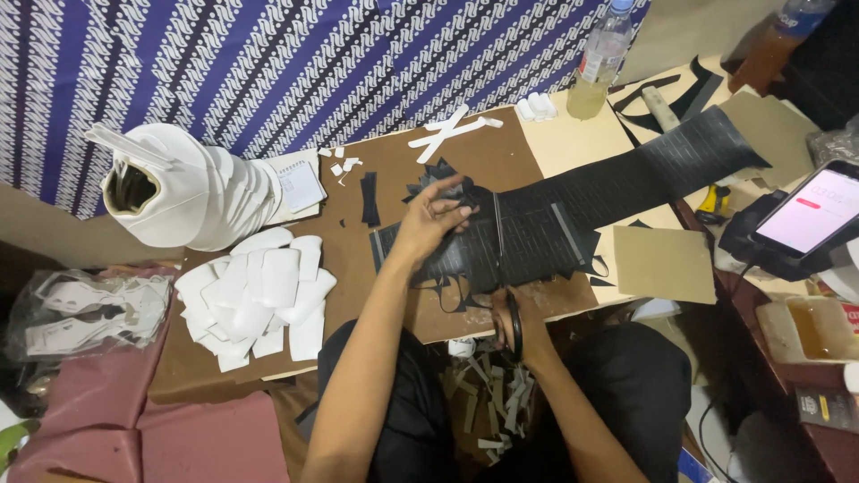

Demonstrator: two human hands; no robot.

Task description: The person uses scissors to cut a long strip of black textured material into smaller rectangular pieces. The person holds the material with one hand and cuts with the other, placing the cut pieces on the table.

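1. Pressing down on a long black sheet [573, 215] marked with a grid of fine lines, the left hand [432, 219] lies near the middle of the brown worktop [394, 152], its fingers [456, 207] spread apart and flat on the sheet's left part.
2. The right hand [523, 326] sits at the near edge of the worktop, its fingers closed through the loops of a pair of scissors [507, 295]; the thin blades point away from the person and run up across the black sheet.
3. The black sheet stretches from just in front of the person toward the far right, its right end resting on pale card pieces [667, 264].
4. Small black offcuts [369, 199] lie on the worktop beside and below the sheet, and more scraps [501, 402], grey and pale, lie on the floor between the person's knees.
5. A heap of white rounded foam pieces [264, 291] covers the near left part of the worktop, well apart from both hands.
6. Behind the heap stands a white layered form [179, 192] with a dark opening on its left side.
7. White strips [452, 130] lie crossed near the far edge of the worktop.
8. A clear plastic bottle [601, 63] of yellowish liquid stands at the far right, in front of a blue-and-white patterned cloth [268, 63].
9. A phone [810, 215] with a lit pink screen sits propped on the right.
10. A clear bag [80, 309] of white cut-outs lies at the left.
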